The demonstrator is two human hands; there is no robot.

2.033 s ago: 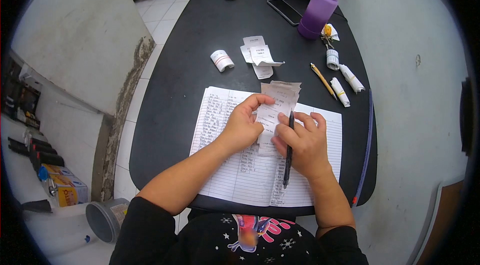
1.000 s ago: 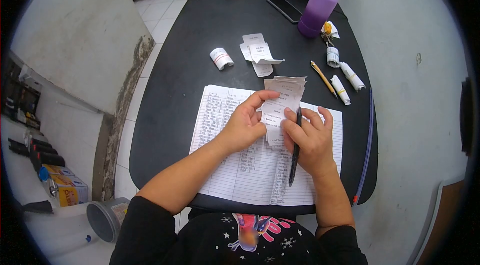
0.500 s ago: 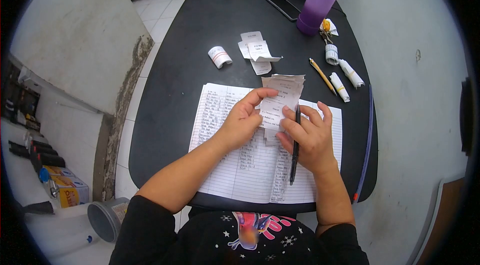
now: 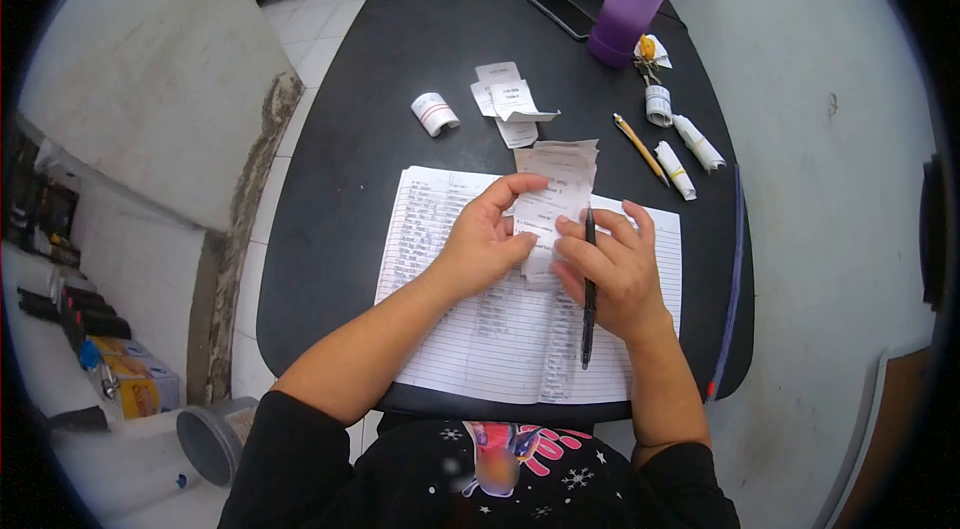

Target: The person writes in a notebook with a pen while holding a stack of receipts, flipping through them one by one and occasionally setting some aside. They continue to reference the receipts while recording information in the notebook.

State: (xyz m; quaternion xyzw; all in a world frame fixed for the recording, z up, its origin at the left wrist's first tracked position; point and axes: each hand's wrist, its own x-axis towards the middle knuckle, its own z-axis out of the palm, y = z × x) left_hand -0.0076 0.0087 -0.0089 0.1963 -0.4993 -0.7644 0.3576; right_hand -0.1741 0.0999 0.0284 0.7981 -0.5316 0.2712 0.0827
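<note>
My left hand (image 4: 485, 239) pinches a stack of paper receipts (image 4: 556, 179) above an open lined ledger (image 4: 470, 329) full of handwriting. My right hand (image 4: 612, 269) holds a black pen (image 4: 588, 299) between its fingers, and its fingertips also rest on the lower part of the receipts. The ledger lies on a black table (image 4: 370, 149) right in front of me.
Loose receipts (image 4: 512, 104) and a paper roll (image 4: 434, 114) lie beyond the ledger. To the right are a pencil (image 4: 637, 147), rolled slips (image 4: 678, 171), keys (image 4: 650, 54), a purple bottle (image 4: 627, 7) and a phone (image 4: 562, 12). A grey bucket (image 4: 212, 441) stands on the floor left.
The receipts were lifted a little and shifted in my hands, then lowered slightly. My right hand with the pen slid along them. The ledger stayed put.
</note>
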